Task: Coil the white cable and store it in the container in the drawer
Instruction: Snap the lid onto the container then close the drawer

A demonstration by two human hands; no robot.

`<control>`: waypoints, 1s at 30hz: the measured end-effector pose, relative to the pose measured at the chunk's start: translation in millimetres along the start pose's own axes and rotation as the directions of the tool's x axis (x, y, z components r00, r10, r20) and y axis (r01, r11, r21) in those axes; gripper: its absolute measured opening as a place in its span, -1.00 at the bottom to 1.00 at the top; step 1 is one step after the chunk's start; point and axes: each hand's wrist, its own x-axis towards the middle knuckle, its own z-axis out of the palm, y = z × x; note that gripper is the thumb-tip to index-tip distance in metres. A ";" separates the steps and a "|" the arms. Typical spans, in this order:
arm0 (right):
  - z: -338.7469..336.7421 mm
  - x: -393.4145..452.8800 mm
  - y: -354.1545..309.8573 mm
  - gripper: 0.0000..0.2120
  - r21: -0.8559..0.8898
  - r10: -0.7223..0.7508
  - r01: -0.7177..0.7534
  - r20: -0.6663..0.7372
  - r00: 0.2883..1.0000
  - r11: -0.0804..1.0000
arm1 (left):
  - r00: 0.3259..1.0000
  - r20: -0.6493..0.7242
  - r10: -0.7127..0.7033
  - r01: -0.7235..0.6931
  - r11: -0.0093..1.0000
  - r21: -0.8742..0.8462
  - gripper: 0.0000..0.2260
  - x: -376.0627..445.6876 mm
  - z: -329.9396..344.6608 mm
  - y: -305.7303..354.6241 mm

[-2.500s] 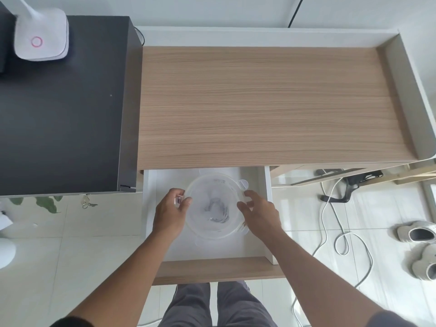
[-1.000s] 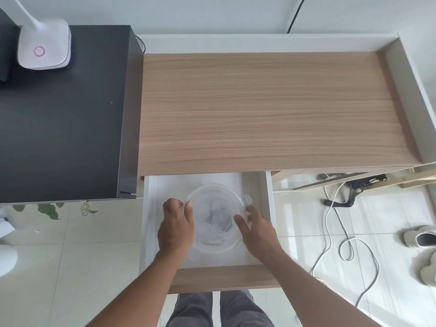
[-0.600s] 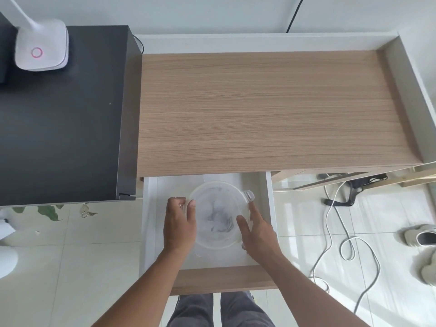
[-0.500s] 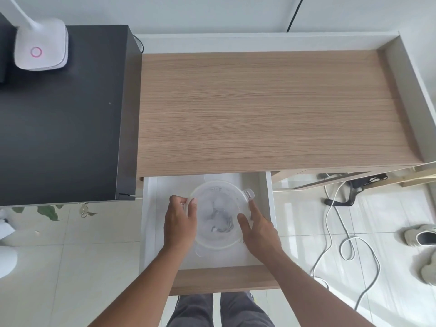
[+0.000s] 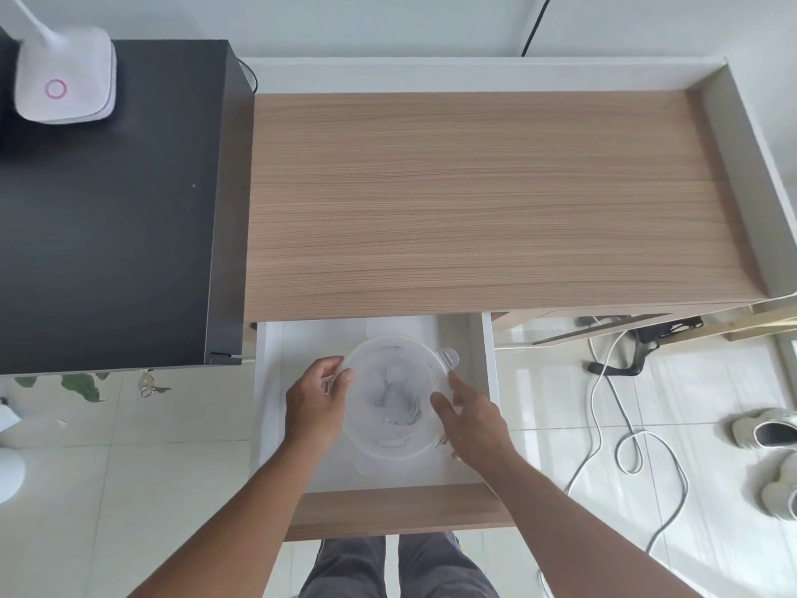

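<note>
round translucent plastic container (image 5: 394,399) with lid on, in open white drawer (image 5: 487,364), lower centre | coiled white cable (image 5: 399,407) dimly visible inside | left hand (image 5: 315,403) fingers curled, gripping left rim | right hand (image 5: 472,418) fingers loosely extended, touching right rim | wooden desk top (image 5: 496,200) above

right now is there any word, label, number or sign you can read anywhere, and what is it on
No readable words, brands or numbers anywhere.
Pink ring symbol, no letters: on the white square lamp base on the black cabinet top.
Raised marks, too blurred to read: on the lid of the round clear plastic container in the open white drawer, which the left hand and right hand touch.
</note>
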 end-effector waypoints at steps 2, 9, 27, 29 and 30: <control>-0.8 2.8 -0.6 -0.46 -0.034 0.016 -0.015 0.014 1.000 0.999 | 1.000 0.024 0.002 -0.003 1.000 0.023 -0.82 2.6 -2.2 1.2; 6.7 3.9 -4.5 -0.68 0.069 -0.035 0.041 -0.088 0.996 0.997 | 0.995 0.098 -0.036 0.031 0.998 0.058 -0.85 -0.2 -8.3 0.2; 23.4 0.5 5.7 -0.76 0.052 -0.077 0.085 -0.128 0.989 0.995 | 0.999 0.050 -0.008 0.010 0.999 -0.041 -0.79 -9.3 -7.7 -6.6; 25.1 -0.7 6.5 -0.69 -0.012 -0.076 0.075 -0.152 0.985 0.997 | 0.999 0.049 0.008 -0.005 0.999 -0.054 -0.79 -8.6 -8.2 -5.9; 25.8 -0.7 7.0 -0.64 -0.036 -0.078 0.073 -0.162 0.984 0.997 | 0.998 0.053 0.018 -0.015 0.998 -0.058 -0.79 -8.5 -8.4 -5.7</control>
